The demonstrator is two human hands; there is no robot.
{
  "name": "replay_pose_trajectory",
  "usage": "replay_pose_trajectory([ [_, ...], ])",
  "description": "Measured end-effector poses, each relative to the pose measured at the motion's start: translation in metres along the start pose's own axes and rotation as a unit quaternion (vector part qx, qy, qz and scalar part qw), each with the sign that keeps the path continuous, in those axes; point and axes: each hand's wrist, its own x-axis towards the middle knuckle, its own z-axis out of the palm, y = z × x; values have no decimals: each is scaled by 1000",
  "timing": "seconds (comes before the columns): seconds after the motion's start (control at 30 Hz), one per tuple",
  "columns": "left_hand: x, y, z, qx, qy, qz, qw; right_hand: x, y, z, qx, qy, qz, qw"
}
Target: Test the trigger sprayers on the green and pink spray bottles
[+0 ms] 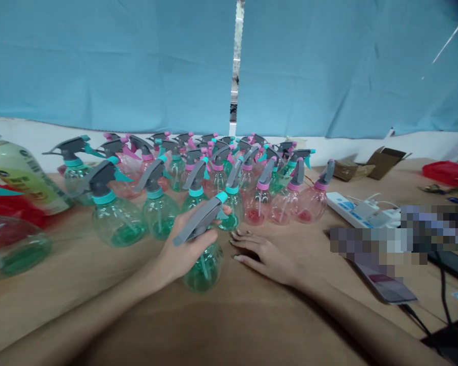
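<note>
My left hand [183,249] is closed around a green bottle [203,264] standing on the tabletop [252,325] just before the rows of bottles [213,178]; my right hand [261,254] lies open and flat beside it. I should grip the body, not the grey trigger [198,219], keeping it upright and clear of its neighbours.

You have one view only, from your head, looking forward and down across the worktop [99,284]. It sits close over your forearms, faces the blue curtain [118,61] behind, and takes in the worktop's full width.
</note>
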Motion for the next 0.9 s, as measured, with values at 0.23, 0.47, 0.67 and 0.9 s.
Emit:
replay_pose_trajectory([
  [0.23,-1,-3,2,-22,4,-15,1000,0,1,0,-2,-1,-4,1000],
  [0.47,-1,-2,2,-14,19,-16,1000,0,-1,-1,-1,0,-2,1000],
  [0.67,-1,-2,2,4,17,-24,1000,-1,2,1,-1,-1,-2,1000],
  [0.9,-1,1,2,18,15,-27,999,-1,3,1,-8,-6,-3,1000],
])
